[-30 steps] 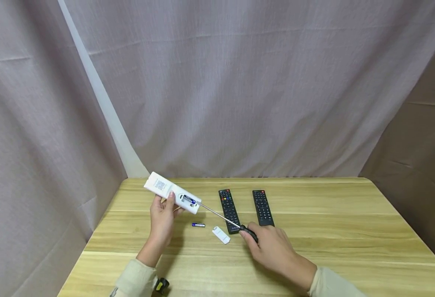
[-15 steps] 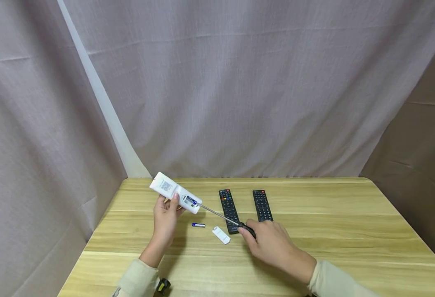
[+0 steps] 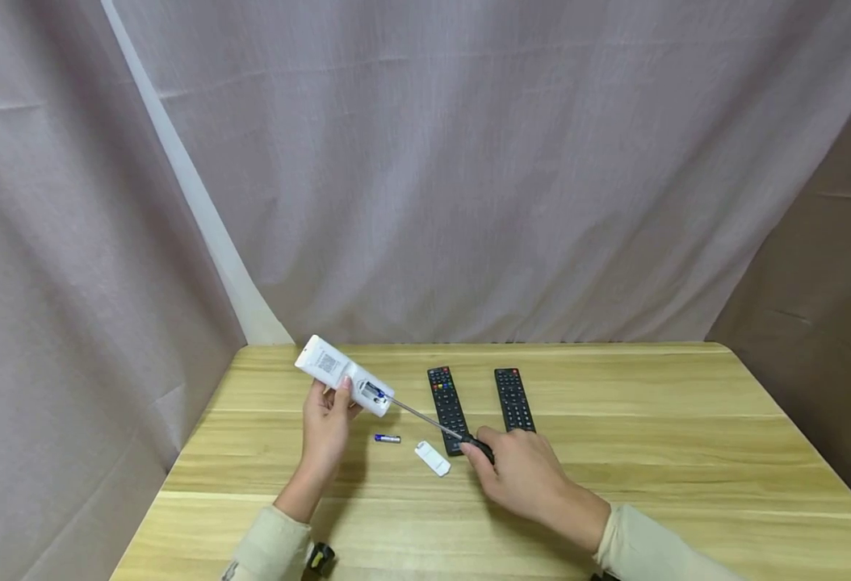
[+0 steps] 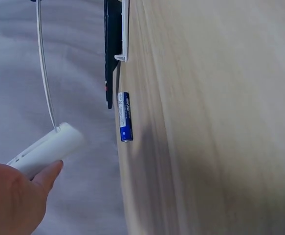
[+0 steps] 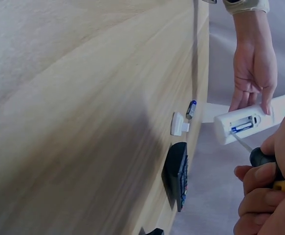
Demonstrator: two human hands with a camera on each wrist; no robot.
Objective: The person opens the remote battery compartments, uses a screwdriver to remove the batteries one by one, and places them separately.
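Note:
My left hand [image 3: 327,424] grips a white remote control [image 3: 329,365] above the table, its back and uncovered battery compartment facing up. One blue battery [image 5: 242,127] sits in that compartment. In my right hand [image 3: 523,472] is a screwdriver [image 3: 479,448] with a black-and-yellow handle, fingers curled round it. Its long metal shaft [image 3: 425,417] reaches left, with the tip at the compartment by the battery's end. A loose blue-and-silver battery [image 4: 125,117] lies on the table below the remote. Right of it rests the white battery cover [image 3: 433,458].
Two black remote controls, the nearer one [image 3: 447,407] beside the cover and another [image 3: 514,399] farther right, lie on the wooden table [image 3: 651,452]. A grey curtain [image 3: 469,177] hangs behind the table's back edge.
The white remote has shifted slightly right and turned a little in my left hand. My right hand with the screwdriver has moved slightly left, its tip staying at the battery compartment.

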